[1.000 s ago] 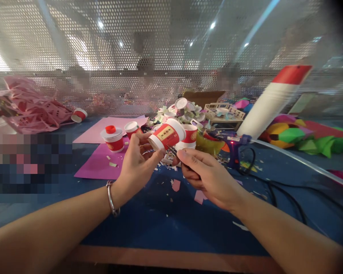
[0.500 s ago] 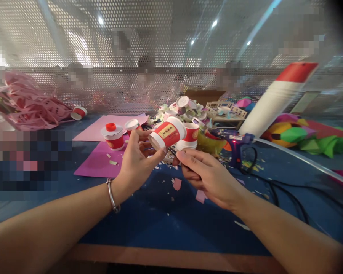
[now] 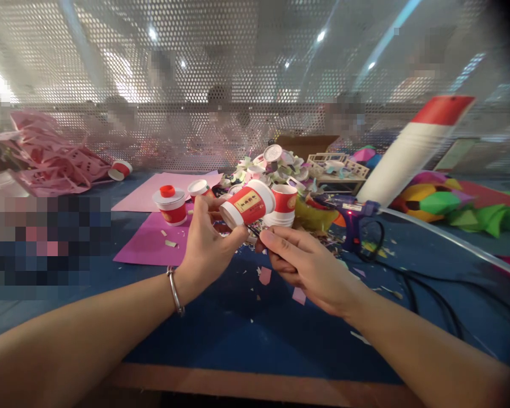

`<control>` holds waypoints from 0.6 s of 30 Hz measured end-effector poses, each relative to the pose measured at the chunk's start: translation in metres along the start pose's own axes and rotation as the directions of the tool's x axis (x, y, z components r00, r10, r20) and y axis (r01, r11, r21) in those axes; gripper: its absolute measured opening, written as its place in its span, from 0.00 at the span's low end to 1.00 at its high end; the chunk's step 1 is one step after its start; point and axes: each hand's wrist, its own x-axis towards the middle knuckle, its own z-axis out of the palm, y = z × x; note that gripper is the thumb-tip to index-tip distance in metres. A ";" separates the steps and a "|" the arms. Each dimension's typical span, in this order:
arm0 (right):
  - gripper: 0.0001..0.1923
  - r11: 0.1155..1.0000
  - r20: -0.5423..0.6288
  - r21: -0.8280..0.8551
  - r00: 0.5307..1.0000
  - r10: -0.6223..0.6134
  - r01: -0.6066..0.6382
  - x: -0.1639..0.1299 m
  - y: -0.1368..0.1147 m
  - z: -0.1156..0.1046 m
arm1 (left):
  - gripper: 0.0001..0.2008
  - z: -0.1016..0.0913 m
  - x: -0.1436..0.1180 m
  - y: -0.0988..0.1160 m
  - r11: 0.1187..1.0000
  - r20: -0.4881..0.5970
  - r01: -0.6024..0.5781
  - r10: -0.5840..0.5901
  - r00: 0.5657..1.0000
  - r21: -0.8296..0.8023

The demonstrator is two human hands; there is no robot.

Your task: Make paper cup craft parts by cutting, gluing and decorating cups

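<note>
My left hand (image 3: 210, 241) is closed round a red and white paper cup (image 3: 250, 199) with a gold label, held tilted above the table. In my right hand (image 3: 302, 255) is a slim dark tool (image 3: 253, 230), its tip close to the underside of the cup; the fingers hide most of the tool, and its kind does not show. Just behind stand stacked paper cups (image 3: 284, 201). To the left, a cup with a white disc and a red cap on top (image 3: 169, 205) rests on purple paper (image 3: 151, 243), and another lidded cup (image 3: 199, 188) is partly behind my left hand.
On the right, a blue glue gun (image 3: 353, 212) with a lit red light has black cables (image 3: 425, 289) trailing rightward. A large white tube with a red end (image 3: 412, 150) leans behind it. Paper scraps (image 3: 264, 276) litter the blue table, and a cut-cup pile (image 3: 276, 161) is at the back.
The cup has turned slightly in my left hand. My right hand stays near its underside with the dark tool. The whole view has shifted a little.
</note>
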 end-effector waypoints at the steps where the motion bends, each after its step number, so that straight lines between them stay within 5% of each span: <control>1: 0.21 1.000 0.002 0.003 1.000 -0.002 0.002 0.000 0.000 0.000 | 0.21 0.000 0.000 0.000 1.000 -0.005 -0.016 0.016 1.000 0.016; 9: 0.20 1.000 -0.012 -0.003 1.000 -0.005 0.005 -0.002 0.000 0.002 | 0.22 -0.003 -0.004 0.003 0.980 -0.009 -0.138 0.140 0.990 0.144; 18: 0.20 1.000 -0.028 0.000 1.000 -0.004 0.004 -0.004 0.001 0.000 | 0.20 -0.007 -0.004 0.004 0.978 0.092 -0.143 0.131 0.987 0.149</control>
